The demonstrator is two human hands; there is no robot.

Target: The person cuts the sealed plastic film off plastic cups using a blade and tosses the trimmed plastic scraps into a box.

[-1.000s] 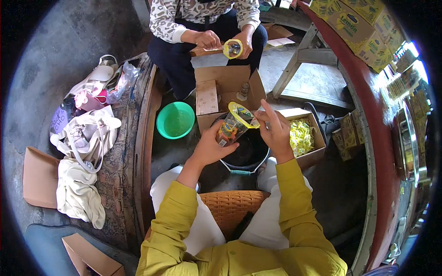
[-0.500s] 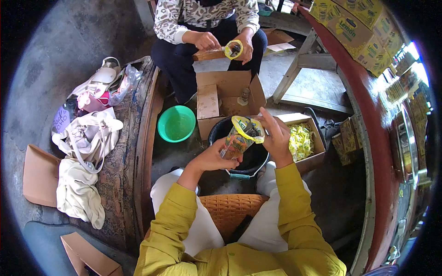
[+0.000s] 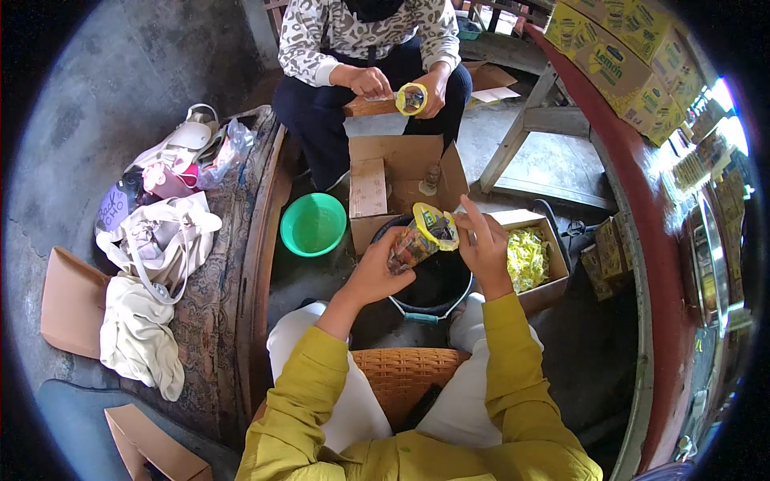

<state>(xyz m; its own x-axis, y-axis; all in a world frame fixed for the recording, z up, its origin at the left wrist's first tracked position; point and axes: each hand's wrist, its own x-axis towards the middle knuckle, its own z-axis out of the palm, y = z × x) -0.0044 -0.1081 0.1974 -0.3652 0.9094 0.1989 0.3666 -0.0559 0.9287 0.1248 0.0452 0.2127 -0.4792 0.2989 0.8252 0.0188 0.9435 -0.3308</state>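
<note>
One cup (image 3: 411,248), twelve o'clock, clasped in wearer's left hand (image 3: 375,267), tipped further toward two o'clock than before, apparently bringing its top nearer right hand (image 3: 486,250) (three o'clock; pinch indeterminable).

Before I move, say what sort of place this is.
Probably a small, informal workroom: cartons marked Lemon, a box of yellow packets, and a yellow-rimmed cup in the left hand.

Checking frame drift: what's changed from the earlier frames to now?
The yellow-rimmed cup tipped slightly farther right, its top showing fuller. The whole scene sits lower in view, likely camera movement. Left hand still holds the cup, right hand stays by its rim; no release. Green bowl stayed put.
</note>
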